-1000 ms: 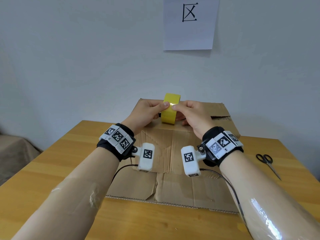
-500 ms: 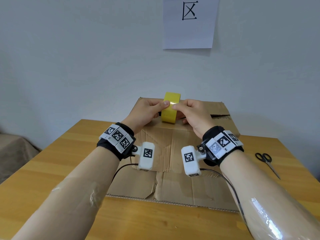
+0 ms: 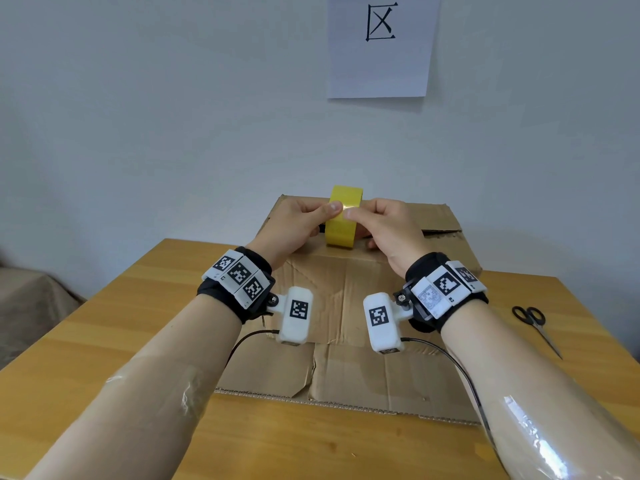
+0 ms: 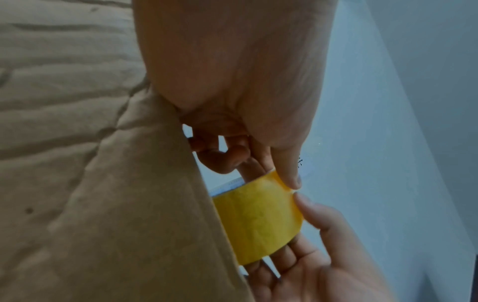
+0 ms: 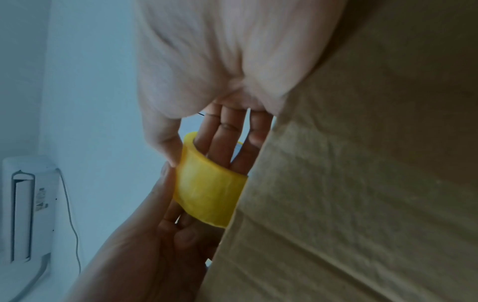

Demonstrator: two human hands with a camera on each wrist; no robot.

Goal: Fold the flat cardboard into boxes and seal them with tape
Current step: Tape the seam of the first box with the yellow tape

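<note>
A yellow tape roll (image 3: pixel 343 221) stands on edge on top of a folded cardboard box (image 3: pixel 332 292) on the wooden table. My left hand (image 3: pixel 298 225) grips the roll from the left, thumb on its outer face and fingers behind it. My right hand (image 3: pixel 384 225) grips it from the right, thumb tip touching the face beside the left thumb. The left wrist view shows the tape roll (image 4: pixel 258 220) with both thumbs meeting at its upper edge. In the right wrist view the roll (image 5: pixel 209 188) sits between both hands, against the cardboard (image 5: pixel 362 183).
Black scissors (image 3: pixel 535 323) lie on the table (image 3: pixel 104 341) to the right of the box. The box's loose front flaps (image 3: pixel 339 375) lie flat toward me. A white paper sheet (image 3: pixel 381 43) hangs on the wall behind.
Almost nothing has moved; both hands stay on the tape roll with the thumbs at its face.
</note>
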